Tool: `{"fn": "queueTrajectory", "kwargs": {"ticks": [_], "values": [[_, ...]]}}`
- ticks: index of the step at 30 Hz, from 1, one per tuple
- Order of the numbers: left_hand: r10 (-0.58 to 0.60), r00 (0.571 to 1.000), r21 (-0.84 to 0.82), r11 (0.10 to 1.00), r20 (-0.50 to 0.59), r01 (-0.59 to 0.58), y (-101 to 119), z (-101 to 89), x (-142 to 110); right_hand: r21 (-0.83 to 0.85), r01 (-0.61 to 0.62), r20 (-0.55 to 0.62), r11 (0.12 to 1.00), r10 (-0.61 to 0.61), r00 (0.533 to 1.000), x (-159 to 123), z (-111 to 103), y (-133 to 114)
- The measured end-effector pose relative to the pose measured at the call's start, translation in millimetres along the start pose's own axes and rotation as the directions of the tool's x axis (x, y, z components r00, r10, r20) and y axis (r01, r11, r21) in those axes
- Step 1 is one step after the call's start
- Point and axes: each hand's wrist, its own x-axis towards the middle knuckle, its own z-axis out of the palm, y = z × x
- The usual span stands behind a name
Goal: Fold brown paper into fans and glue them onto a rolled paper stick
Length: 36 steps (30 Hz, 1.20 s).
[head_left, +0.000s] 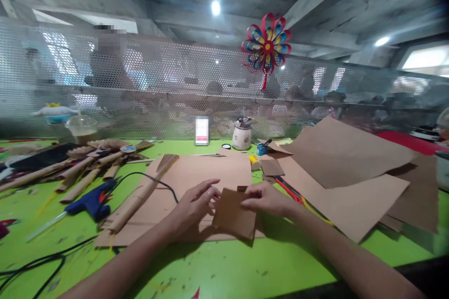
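A square of brown kraft card (233, 216) is tilted up over the large kraft sheet (206, 170) in front of me. My right hand (267, 200) pinches its upper right edge between thumb and fingers. At the card's left edge is my left hand (198, 202), with its fingers loosely bent and apart; some fingertips sit close to the edge, and whether they touch it I cannot tell. A small dark strip of brown paper (242, 188) shows just behind the card. On the big sheet's left side lies a rolled paper tube with a pleated end (140, 201).
A blue glue gun (93, 203) and its black cord lie at left, near several paper-handled pieces (87, 168). Behind stand a white bottle (242, 134), a blue paint jar (261, 148) and a yellow thread spool (254, 162). Scissors (287, 188) and large kraft sheets (336, 154) are at right.
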Motion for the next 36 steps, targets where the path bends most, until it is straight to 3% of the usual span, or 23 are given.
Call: {"fn": "queueTrajectory", "kwargs": {"ticks": [3, 7, 12, 17, 21, 24, 28, 32, 34, 36], "values": [[-0.209, 0.976, -0.172, 0.961, 0.059, 0.216, 0.7, 6.4, 1.3, 0.072, -0.008, 0.042, 0.997, 0.005, 0.999, 1.9, 22.6, -0.8], [-0.369, 0.928, -0.222, 0.902, 0.051, 0.371, -3.5, 17.2, 0.6, 0.129, -0.034, -0.027, 0.991, 0.038, 0.999, 3.4, 26.1, 6.2], [-0.413, 0.911, -0.208, 0.889, 0.018, 0.407, -12.2, 18.2, 0.7, 0.173, -0.059, -0.127, 0.983, 0.081, 0.989, 6.0, 23.3, 19.1], [-0.382, 0.924, -0.042, 0.924, -0.032, 0.380, -21.4, 17.4, 1.2, 0.080, -0.040, -0.161, 0.996, 0.052, 0.986, 7.3, 21.9, 24.4], [-0.376, 0.926, -0.059, 0.926, -0.027, 0.374, -22.9, 17.7, 2.2, 0.026, -0.022, -0.187, 0.999, 0.027, 0.982, 4.2, 20.6, 20.5], [-0.404, 0.915, -0.156, 0.904, -0.004, 0.398, -21.8, 17.2, 3.3, -0.079, 0.060, -0.229, 0.995, -0.076, 0.970, 0.4, 20.1, 14.3], [-0.413, 0.911, -0.235, 0.884, 0.015, 0.404, -21.4, 15.6, 4.5, -0.323, 0.133, -0.173, 0.937, -0.197, 0.965, -1.7, 21.3, 9.0], [-0.429, 0.902, -0.359, 0.837, 0.034, 0.412, -21.2, 16.5, 3.2, -0.634, -0.050, -0.279, 0.772, -0.168, 0.945, 0.2, 17.1, 11.8], [-0.441, 0.897, -0.454, 0.791, 0.042, 0.410, -19.7, 17.4, 1.8, -0.696, -0.158, -0.362, 0.700, -0.153, 0.919, 0.9, 10.9, 13.3], [-0.457, 0.887, -0.529, 0.738, 0.065, 0.419, -17.5, 17.4, 0.7, -0.702, -0.177, -0.406, 0.690, -0.183, 0.895, 0.5, 3.8, 13.0]]}}
